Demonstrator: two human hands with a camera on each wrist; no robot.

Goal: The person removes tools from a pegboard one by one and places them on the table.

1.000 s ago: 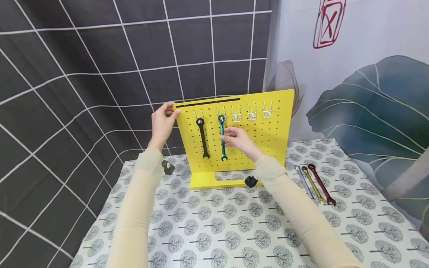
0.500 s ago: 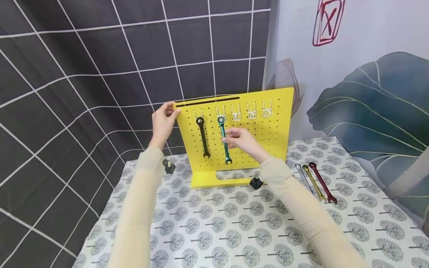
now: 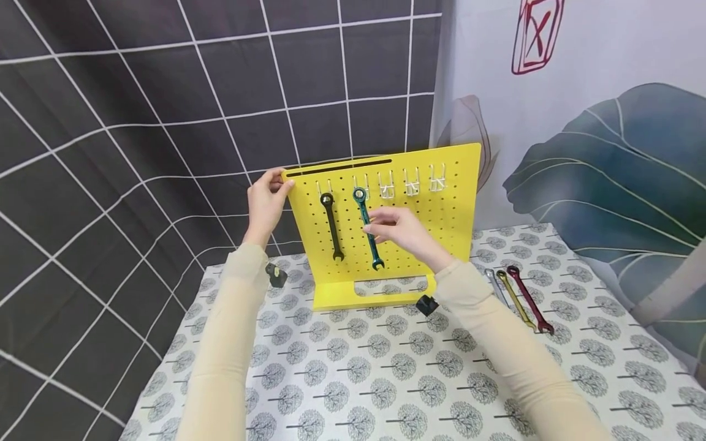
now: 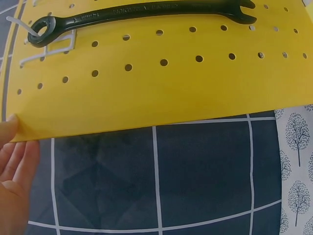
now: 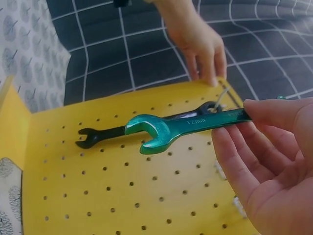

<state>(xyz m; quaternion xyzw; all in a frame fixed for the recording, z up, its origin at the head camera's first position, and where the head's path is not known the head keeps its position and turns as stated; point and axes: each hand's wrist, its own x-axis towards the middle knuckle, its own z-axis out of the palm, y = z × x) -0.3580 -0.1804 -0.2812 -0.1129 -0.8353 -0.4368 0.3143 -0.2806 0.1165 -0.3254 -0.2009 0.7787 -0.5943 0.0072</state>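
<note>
My right hand (image 3: pixel 398 229) pinches a green combination wrench (image 5: pixel 195 122) at mid-shaft between thumb and fingers. Its ring end overlaps the second white hook (image 3: pixel 366 184) from the left in the head view; its open end hangs down and slightly right. A yellow pegboard (image 4: pixel 146 100) stands upright behind it. With thumb and fingers, my left hand (image 3: pixel 266 201) grips the board's upper left corner, thumb on the front face. A black wrench (image 4: pixel 142 12) hangs by its ring from the leftmost hook, between the left hand and the green wrench.
Three more white hooks (image 3: pixel 411 187) line the board's upper right. On the tree-patterned cloth (image 3: pixel 331 373) at right lie a silver wrench (image 3: pixel 495 286), a yellow wrench (image 3: pixel 515 299) and a red wrench (image 3: pixel 531 300). A dark grid curtain (image 3: pixel 231 79) hangs close behind the board.
The green wrench has tilted, its lower end swinging right and its ring end shifting slightly up and left. My right wrist has moved a little right. The left hand keeps its grip on the corner.
</note>
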